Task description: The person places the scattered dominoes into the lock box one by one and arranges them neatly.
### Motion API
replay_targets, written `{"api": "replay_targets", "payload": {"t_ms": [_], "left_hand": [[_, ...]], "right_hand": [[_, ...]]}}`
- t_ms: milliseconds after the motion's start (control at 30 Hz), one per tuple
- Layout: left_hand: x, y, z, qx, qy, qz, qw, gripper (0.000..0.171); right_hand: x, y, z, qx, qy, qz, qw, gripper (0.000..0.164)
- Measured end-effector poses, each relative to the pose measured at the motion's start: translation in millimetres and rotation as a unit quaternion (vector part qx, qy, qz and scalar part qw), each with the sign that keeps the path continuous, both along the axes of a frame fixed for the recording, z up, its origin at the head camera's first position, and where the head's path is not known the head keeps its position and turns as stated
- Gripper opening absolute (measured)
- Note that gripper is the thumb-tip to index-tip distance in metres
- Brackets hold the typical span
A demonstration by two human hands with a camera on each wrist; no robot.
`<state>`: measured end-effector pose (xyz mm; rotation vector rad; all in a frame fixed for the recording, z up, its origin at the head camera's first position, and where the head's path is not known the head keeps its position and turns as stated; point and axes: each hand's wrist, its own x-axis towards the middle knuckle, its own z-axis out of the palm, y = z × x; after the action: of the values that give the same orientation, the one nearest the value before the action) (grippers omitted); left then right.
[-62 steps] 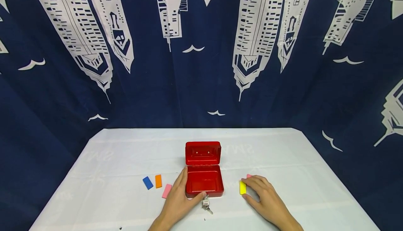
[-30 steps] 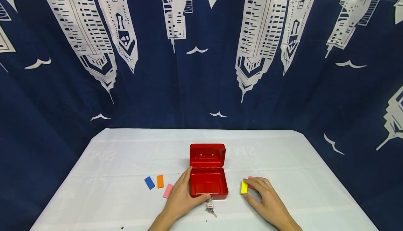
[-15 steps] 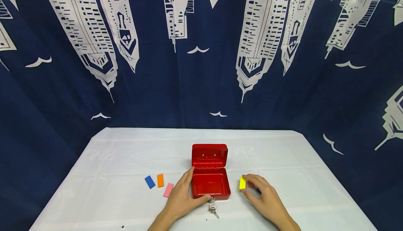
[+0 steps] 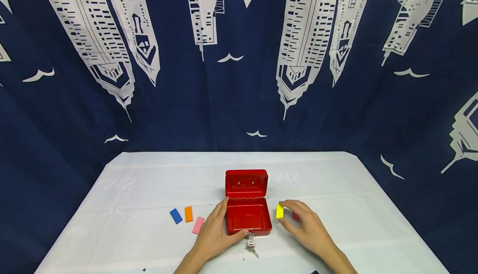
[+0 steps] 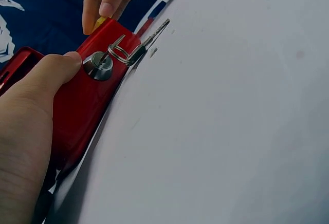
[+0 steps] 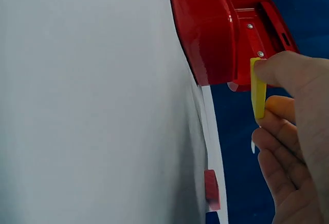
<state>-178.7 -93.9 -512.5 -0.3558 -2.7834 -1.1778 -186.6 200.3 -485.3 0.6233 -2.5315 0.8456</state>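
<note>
A small red metal cash box [image 4: 249, 216] stands on the white table with its lid [image 4: 246, 183] raised, its inside bare. My left hand [image 4: 212, 236] holds the box at its left side, thumb at the front edge beside the lock [image 5: 98, 66]. Keys on a ring [image 5: 134, 54] hang from that lock. Between thumb and fingertips, my right hand [image 4: 308, 226] pinches a yellow block [image 4: 279, 211] upright, just right of the box. In the right wrist view the yellow block [image 6: 258, 89] is raised above the tabletop.
Blue [image 4: 176, 216], orange [image 4: 188, 214] and pink [image 4: 198, 225] blocks lie left of the box. A reddish-pink block [image 6: 212, 189] lies on the table beneath my right hand. Behind the table [image 4: 157, 178] hangs a navy curtain [image 4: 209, 100] with white buildings.
My right hand has picked up the yellow block from the table and carried it left toward the box. The reddish-pink block stays behind. My left hand keeps its hold on the box.
</note>
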Motion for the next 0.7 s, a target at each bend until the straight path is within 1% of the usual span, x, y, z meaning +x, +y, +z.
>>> {"api": "replay_targets", "payload": {"t_ms": [67, 267, 433, 533, 700], "left_hand": [[0.2, 0, 0.2, 0.001, -0.001, -0.001, 1.0, 0.112], [1.1, 0, 0.7, 0.003, 0.001, -0.001, 1.0, 0.113], [1.1, 0, 0.7, 0.001, 0.002, 0.001, 1.0, 0.113], [1.3, 0, 0.8, 0.001, -0.002, 0.001, 1.0, 0.113], [1.2, 0, 0.7, 0.003, -0.001, -0.002, 1.0, 0.112]], "right_hand": [[-1.7, -2, 2.0, 0.001, -0.002, 0.001, 1.0, 0.047], [-5.7, -10, 5.9, -0.013, -0.032, 0.012, 0.999, 0.046], [-8.9, -17, 7.9, -0.008, -0.015, 0.028, 0.999, 0.045], [-9.7, -21, 8.9, -0.003, -0.012, 0.032, 0.999, 0.044], [-10.7, -29, 11.0, -0.008, -0.033, 0.041, 0.999, 0.045]]}}
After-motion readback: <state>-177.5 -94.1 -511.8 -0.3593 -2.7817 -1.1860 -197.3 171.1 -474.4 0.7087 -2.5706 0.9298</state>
